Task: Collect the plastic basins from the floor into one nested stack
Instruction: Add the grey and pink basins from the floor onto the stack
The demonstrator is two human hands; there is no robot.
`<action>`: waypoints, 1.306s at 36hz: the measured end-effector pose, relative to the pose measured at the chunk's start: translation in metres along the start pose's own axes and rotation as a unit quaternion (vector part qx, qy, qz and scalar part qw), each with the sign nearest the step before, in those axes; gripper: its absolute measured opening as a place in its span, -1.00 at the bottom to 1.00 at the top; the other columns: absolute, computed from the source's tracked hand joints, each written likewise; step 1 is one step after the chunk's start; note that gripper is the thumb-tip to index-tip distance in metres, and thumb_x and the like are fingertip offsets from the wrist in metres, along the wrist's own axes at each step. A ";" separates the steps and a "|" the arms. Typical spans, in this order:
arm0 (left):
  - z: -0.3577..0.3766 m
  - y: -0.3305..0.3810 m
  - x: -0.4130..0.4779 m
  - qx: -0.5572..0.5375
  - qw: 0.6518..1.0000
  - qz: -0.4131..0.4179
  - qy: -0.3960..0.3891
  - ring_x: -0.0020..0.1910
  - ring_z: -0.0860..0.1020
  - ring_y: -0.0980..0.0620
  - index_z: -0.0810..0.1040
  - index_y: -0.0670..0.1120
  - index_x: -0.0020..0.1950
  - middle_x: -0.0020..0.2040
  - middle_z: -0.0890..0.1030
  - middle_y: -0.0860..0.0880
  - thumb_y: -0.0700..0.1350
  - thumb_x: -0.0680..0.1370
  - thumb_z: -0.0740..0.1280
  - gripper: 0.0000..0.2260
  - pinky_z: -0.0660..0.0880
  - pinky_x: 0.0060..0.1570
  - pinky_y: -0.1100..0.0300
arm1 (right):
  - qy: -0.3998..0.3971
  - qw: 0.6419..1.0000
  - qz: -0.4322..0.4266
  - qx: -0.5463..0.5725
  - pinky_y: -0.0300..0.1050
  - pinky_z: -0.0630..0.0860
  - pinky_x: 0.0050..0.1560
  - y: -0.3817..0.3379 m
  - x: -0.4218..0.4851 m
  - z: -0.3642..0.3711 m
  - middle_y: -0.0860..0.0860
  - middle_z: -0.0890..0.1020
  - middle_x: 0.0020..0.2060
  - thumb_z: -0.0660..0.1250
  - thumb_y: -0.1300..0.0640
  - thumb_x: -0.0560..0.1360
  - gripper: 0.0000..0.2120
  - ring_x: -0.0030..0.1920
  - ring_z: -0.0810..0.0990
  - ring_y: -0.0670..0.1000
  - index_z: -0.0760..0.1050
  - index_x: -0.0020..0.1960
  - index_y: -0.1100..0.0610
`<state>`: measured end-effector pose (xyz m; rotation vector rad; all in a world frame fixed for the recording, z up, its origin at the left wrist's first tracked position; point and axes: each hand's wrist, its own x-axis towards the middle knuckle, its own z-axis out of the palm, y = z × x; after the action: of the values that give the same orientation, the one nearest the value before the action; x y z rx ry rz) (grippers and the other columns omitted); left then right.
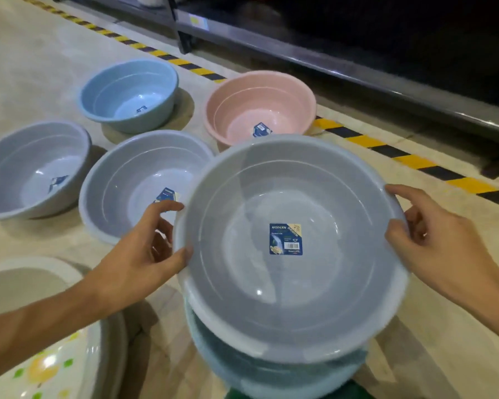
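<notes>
Hands first, in the one head view: our left hand [144, 251] and right hand [441, 240] hold a grey basin [291, 298] by opposite sides of its rim, fingers [167, 207] curled over the edge and thumbs pressed on the lip, at lower centre of the frame. It sits above, perhaps already partly inside, a pale blue basin [271, 375] beneath it, so we judge a stack of at least two is begun; whether it is fully seated we cannot tell. Left to collect on the floor [41, 67]: two grey basins at middle left [18, 156] and centre [121, 174], a blue basin [127, 90] and a pink basin [260, 102] toward the top. A white patterned basin [41, 355] lies at lower left; whether it belongs to the set is unclear. We stand on smooth pale concrete, with a yellow-and-black hazard stripe [386, 151] running diagonally before dark metal shelving [329, 53] at upper right.
</notes>
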<state>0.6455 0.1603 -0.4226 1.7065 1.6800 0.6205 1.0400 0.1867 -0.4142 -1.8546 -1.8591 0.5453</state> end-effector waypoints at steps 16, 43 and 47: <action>0.016 -0.042 -0.047 0.028 0.998 -0.002 -0.048 -0.32 0.55 0.02 0.25 0.23 0.38 -0.15 0.53 0.11 0.30 0.37 0.32 -0.38 0.46 -0.34 0.37 | -0.060 0.998 0.008 -0.028 -0.24 0.40 -0.30 0.021 -0.032 0.046 -0.29 0.51 -0.25 0.26 0.00 0.55 -0.53 -0.27 0.54 -0.19 0.33 0.45 -0.17; 0.048 -0.049 -0.047 0.131 0.986 -0.055 -0.089 -0.20 0.54 0.27 0.11 0.30 0.40 -0.09 0.47 0.23 0.15 0.47 0.38 -0.39 0.40 -0.26 0.32 | -0.102 0.971 -0.021 -0.214 -0.22 0.28 -0.41 0.042 -0.038 0.067 -0.10 0.58 -0.10 0.20 -0.07 0.58 -0.51 -0.25 0.48 -0.07 0.25 0.49 -0.08; 0.041 -0.038 -0.038 0.314 0.948 0.007 -0.042 -0.11 0.62 0.03 0.26 0.15 0.45 0.06 0.53 0.14 0.30 0.47 0.14 -0.43 0.51 -0.13 0.06 | -0.059 0.969 -0.056 -0.232 -0.14 0.38 -0.38 0.038 -0.028 0.064 -0.07 0.56 -0.15 0.28 -0.04 0.52 -0.60 -0.22 0.51 0.02 0.46 0.34 -0.03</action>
<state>0.6470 0.1164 -0.4739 2.1360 1.9305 -0.0052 1.0343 0.1615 -0.4901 -2.0169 -2.3080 0.1913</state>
